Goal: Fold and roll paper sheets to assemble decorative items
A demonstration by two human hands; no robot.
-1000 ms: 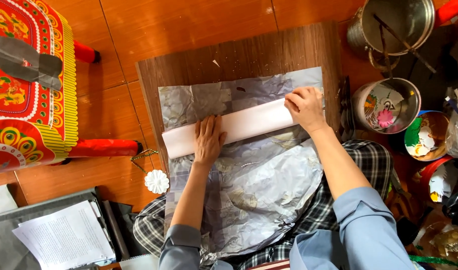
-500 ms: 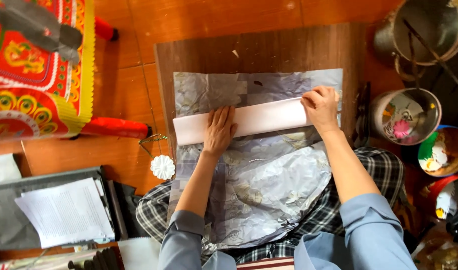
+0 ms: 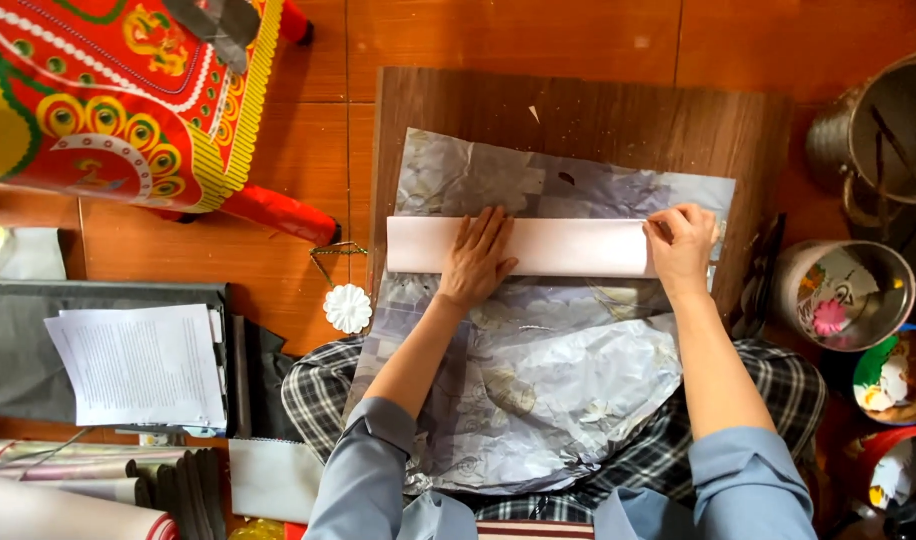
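A white paper roll (image 3: 568,247) lies crosswise on a crinkled silvery sheet (image 3: 548,390) that covers a dark wooden board (image 3: 598,115) and drapes over my lap. My left hand (image 3: 476,262) presses flat on the roll near its left part, fingers spread. My right hand (image 3: 681,245) rests on the roll's right end, fingers curled over its edge. Both sleeves are light blue, rolled up at the elbow.
A red patterned stool (image 3: 128,100) stands at upper left on the orange floor. A white paper flower (image 3: 348,308) lies left of the board. Printed sheets (image 3: 138,365) on a dark folder sit at left. Metal tins (image 3: 843,295) and a pot (image 3: 893,130) stand at right.
The view has shifted, so the board and roll sit further right in frame. Both hands stay pressed on the white roll in much the same places.
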